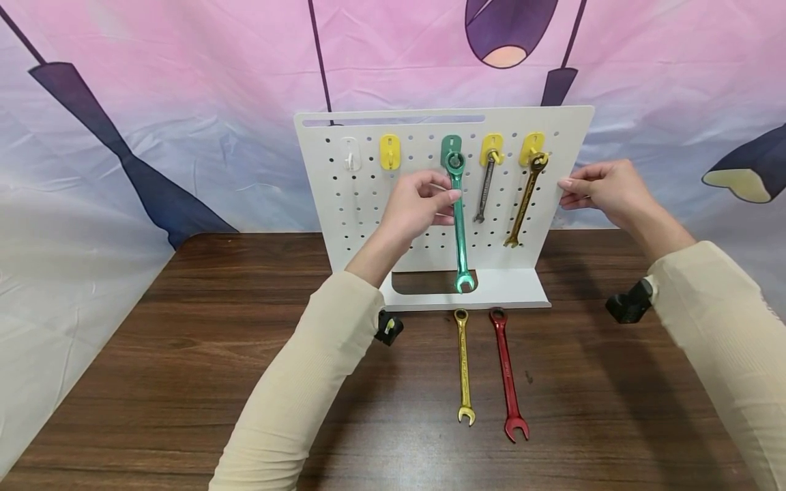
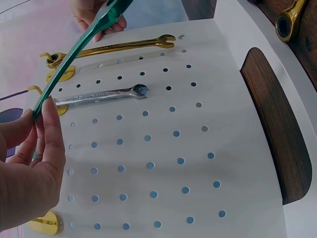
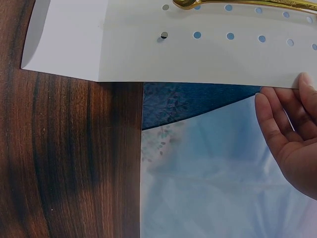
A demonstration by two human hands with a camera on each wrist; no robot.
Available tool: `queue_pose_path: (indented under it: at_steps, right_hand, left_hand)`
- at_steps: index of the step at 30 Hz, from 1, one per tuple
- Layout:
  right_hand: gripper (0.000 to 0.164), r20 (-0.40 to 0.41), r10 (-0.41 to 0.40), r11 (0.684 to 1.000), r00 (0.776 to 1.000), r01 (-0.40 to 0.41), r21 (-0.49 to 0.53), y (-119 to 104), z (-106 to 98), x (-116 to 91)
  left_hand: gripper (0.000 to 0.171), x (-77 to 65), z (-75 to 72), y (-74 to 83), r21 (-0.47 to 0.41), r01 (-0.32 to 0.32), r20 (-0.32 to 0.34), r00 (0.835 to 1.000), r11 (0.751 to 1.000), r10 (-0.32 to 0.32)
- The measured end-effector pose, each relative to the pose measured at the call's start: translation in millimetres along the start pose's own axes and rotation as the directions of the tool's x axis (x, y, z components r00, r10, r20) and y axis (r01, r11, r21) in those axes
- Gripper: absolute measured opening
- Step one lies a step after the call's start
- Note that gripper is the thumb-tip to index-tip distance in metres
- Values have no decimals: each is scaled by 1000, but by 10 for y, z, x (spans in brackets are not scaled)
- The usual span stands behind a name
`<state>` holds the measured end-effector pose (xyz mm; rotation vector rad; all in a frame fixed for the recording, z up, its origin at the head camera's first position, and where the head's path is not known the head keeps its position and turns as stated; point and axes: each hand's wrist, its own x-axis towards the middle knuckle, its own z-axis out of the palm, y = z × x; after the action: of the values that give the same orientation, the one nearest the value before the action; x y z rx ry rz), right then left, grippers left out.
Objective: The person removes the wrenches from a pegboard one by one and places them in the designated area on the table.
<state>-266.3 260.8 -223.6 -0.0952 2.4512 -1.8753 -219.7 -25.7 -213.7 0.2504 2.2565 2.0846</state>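
Observation:
My left hand [image 1: 413,208] pinches a green combination wrench [image 1: 460,239] by its upper shank, in front of the white pegboard [image 1: 571,126]. The wrench's ring end overlaps the green hook [image 1: 451,143] in the head view; whether it hangs on it I cannot tell. Its open end points down over the board's base. With thumb and fingers, my right hand [image 1: 614,192] pinches the board's right edge, also visible in the right wrist view. A small silver wrench [image 1: 486,187] and a dark gold wrench [image 1: 524,204] hang from yellow hooks on the right.
On the wooden table [image 1: 202,327], a yellow-gold wrench [image 1: 464,368] and a red wrench [image 1: 507,375] lie before the board's base. A white hook [image 1: 351,154] and another yellow hook [image 1: 389,152] hold nothing. Behind hangs a printed cloth [image 1: 215,157].

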Motion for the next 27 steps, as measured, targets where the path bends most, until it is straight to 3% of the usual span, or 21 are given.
queue_pose_path:
  at_steps: [17, 27]
  right_hand:
    - [15, 0, -8, 1000, 1000, 8, -6, 5, 8, 9]
    - [16, 8, -15, 1000, 1000, 14, 22, 9, 2, -3]
  left_hand:
    - [12, -49, -11, 111, -5, -10, -4, 1000, 1000, 10]
    - [9, -114, 0, 65, -24, 12, 15, 1000, 1000, -11]
